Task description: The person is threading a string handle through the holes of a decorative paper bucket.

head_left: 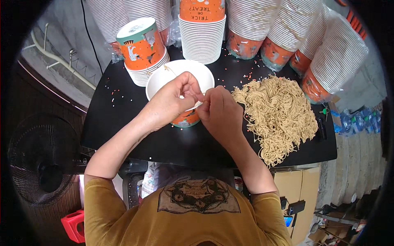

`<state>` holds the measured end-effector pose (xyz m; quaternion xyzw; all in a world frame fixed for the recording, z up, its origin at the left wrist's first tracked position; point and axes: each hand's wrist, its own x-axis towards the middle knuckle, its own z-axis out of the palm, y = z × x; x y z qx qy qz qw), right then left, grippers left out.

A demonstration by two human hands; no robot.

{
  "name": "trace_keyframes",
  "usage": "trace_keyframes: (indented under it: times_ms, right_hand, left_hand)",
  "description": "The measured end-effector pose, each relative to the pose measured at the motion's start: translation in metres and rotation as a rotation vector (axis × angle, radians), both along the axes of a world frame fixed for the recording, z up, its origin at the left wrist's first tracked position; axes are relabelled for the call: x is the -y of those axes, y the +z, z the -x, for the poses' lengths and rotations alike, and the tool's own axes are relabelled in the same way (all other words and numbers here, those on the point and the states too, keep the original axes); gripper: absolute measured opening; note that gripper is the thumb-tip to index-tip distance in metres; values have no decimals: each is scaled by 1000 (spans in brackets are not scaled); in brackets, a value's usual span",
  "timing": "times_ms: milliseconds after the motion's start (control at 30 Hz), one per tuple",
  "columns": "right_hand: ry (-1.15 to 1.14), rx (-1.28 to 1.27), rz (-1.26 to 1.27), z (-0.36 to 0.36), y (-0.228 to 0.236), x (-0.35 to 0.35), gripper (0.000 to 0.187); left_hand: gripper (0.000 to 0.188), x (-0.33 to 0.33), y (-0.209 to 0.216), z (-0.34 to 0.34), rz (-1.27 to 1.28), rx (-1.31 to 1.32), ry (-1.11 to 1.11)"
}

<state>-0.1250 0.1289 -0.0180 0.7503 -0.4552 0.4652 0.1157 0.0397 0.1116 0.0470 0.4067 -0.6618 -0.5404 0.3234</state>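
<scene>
A paper bucket [154, 85] with a white inside and an orange printed outside stands on the black table in front of me, its mouth facing up. A thin tan cord [171, 71] shows at its far left inner wall and runs toward my left hand [175, 95]. That hand is closed in a pinch over the bucket's near rim. Against its fingertips, just right of the rim, my right hand [221, 111] is closed too, fingers curled. Whatever lies between the meeting fingertips is hidden. To the right of my right hand spreads a large heap of tan cords [279, 117].
Behind the bucket rise a stack of white-rimmed buckets [202, 41] and a shorter orange stack [141, 49]. Plastic-wrapped bucket stacks [338, 55] line the back right. Small beads dot the black table [119, 123]. Keys [324, 111] lie at its right edge; a fan [45, 164] stands left.
</scene>
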Motion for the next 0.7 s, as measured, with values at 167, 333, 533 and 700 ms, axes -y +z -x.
trace_keyframes:
  times_ms: [167,333,533,700]
  right_hand:
    - [173,391,-365,3,9,-3,16]
    - [261,499,-683,13,24,-5,14]
    - [372,545,-926,30,23,4,18]
    - [545,697,-1291,38,44,6,24]
  left_hand:
    - [20,-6,3,6,354,271,-46]
    - [19,-7,-4,7,459,347,-4]
    - [19,-12,-5,16,673,441,46]
    - [17,-11,-12,15,821,456,65]
